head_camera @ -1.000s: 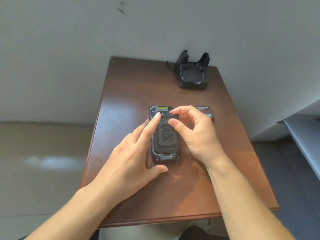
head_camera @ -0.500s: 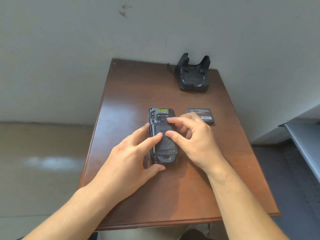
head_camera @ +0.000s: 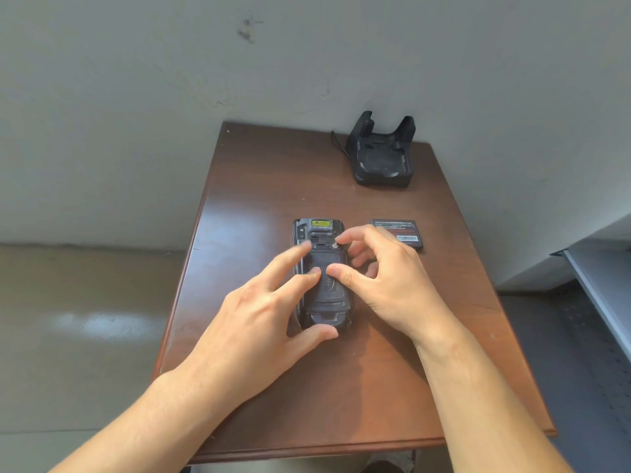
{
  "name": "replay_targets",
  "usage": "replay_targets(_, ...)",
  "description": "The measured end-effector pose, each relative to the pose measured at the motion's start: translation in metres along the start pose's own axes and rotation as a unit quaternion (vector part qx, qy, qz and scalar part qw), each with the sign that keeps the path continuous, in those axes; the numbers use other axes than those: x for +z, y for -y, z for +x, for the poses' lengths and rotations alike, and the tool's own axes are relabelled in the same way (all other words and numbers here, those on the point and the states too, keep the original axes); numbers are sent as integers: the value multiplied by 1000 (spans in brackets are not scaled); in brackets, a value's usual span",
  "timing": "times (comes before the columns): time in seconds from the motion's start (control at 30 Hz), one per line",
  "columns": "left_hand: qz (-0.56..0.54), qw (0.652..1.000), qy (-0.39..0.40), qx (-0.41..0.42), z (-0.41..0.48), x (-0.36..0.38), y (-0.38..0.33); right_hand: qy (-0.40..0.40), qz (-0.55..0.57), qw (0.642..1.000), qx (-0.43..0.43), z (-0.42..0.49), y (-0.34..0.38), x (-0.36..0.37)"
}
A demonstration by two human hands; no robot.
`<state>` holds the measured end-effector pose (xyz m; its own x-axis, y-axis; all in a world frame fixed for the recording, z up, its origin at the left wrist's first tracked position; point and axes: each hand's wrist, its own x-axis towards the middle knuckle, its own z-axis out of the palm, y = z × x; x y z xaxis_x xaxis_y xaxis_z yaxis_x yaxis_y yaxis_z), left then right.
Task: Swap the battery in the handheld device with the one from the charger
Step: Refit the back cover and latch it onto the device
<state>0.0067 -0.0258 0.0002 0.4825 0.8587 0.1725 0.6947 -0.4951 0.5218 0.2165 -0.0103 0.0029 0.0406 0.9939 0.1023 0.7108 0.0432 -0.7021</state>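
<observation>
Handheld device (head_camera: pixel 322 295) (face down) lies under spread fingers (head_camera: pixel 336 269), nothing gripped.

— How are the two hands set?

— Both forearms reach in from the near edge, palms down. The left hand (head_camera: pixel 259 322) has its fingers spread, index and middle stretched forward, and the thumb tucked in toward the body's midline.

— And the right?

— The right hand (head_camera: pixel 382 285) is arched, its wrist raised a little. Thumb and index finger point left, apart, with nothing gripped between them; the other fingers curl under.

— Do the hands meet?

— The left fingertips look very close to the right thumb, though blur makes contact uncertain.
</observation>
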Motion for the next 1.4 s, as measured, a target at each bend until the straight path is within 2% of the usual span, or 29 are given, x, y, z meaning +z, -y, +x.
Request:
replay_targets(0.2,27,1000,3,11,2,3,1,42,-24,999,-14,8,1,-6)
replay_targets(0.53,16,1000,1,1,2,4,1,-18,28,999,13,3,-1,-1)
replay_targets(0.8,3,1000,-4,-1,3,4,-1,-70,16,997,35,-2,11,11)
replay_targets(0.97,-2,1000,-5,-2,3,4,-1,-78,9,997,28,-4,12,12)
replay_targets(1.13,-3,1000,-12,6,3,4,0,-55,-63,996,-30,3,21,27)
replay_targets(1.4,-12,1000,-16,18,3,6,2,-79,-77,994,2,10,36,37)
